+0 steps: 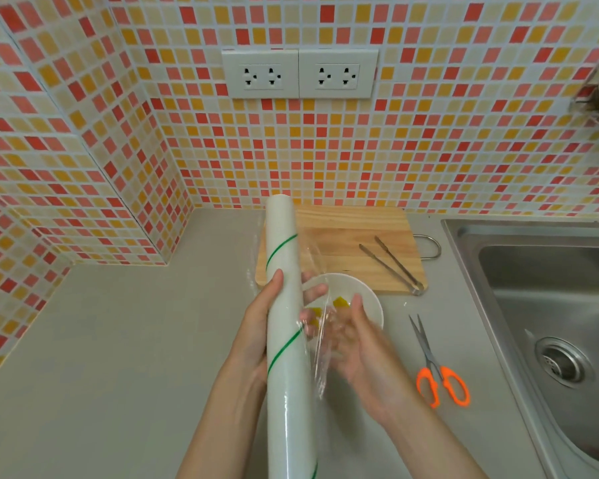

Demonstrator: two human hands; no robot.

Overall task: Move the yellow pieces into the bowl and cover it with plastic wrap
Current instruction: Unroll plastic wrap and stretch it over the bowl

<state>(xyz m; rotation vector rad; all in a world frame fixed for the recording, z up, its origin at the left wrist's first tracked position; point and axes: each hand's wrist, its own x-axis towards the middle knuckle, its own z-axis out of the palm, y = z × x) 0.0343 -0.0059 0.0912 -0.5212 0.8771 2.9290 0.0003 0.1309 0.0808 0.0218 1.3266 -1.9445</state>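
Observation:
A long white roll of plastic wrap (pixel 286 326) with green spiral lines stands almost upright in front of me. My left hand (pixel 256 319) grips it around the middle, fingertips showing on its right side. My right hand (pixel 357 344) is blurred and holds the loose clear film (pixel 320 340) that comes off the roll's right side. Behind the film sits a white bowl (pixel 367 299) on the grey counter, with yellow pieces (pixel 339 301) inside it. The bowl is partly hidden by the film and my right hand.
A wooden cutting board (pixel 353 243) lies behind the bowl with metal tongs (pixel 391 262) on it. Orange-handled scissors (pixel 436 364) lie on the counter to the right. A steel sink (pixel 547 305) fills the right side. The tiled wall carries power sockets (pixel 300 74).

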